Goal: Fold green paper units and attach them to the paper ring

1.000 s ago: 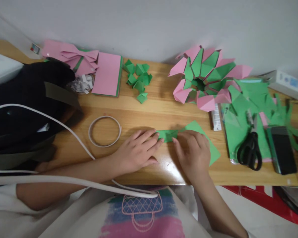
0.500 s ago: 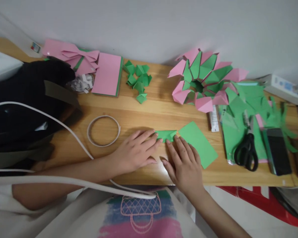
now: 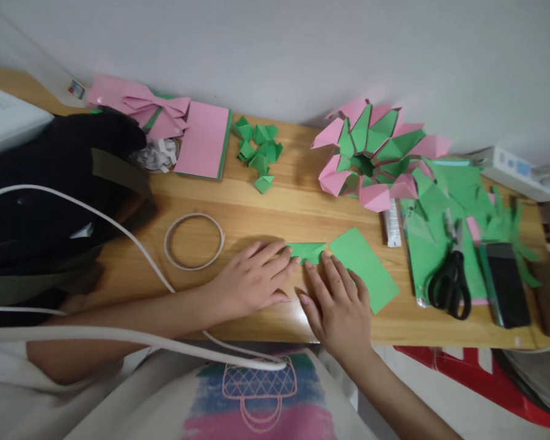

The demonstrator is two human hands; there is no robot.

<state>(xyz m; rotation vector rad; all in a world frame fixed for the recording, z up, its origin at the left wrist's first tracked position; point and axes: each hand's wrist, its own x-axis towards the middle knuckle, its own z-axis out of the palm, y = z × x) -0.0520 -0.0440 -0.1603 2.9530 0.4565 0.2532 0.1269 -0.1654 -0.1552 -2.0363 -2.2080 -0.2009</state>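
A small folded strip of green paper [image 3: 307, 251] lies flat on the wooden table between my hands. My left hand [image 3: 250, 278] rests open, its fingertips pressing the strip's left end. On the right end lie the fingertips of my right hand [image 3: 341, 305], also open with fingers stretched out and the thumb apart. Just beyond those fingers, a flat green paper sheet [image 3: 364, 269] sits at an angle, close to the strip's right tip. Parts of the strip's left end are hidden under my left fingers.
Behind stand several folded green pieces [image 3: 259, 153] and a pink-and-green paper flower [image 3: 371, 156]. A pink paper stack [image 3: 204, 140] and tape ring [image 3: 195, 241] are left; scissors [image 3: 451, 281], a glue tube [image 3: 393, 226] and a phone [image 3: 506, 284] right. A white cable [image 3: 132, 238] crosses my left forearm.
The view has shifted slightly. Both hands stay almost in place on the green strip, with the right fingers moving very little.
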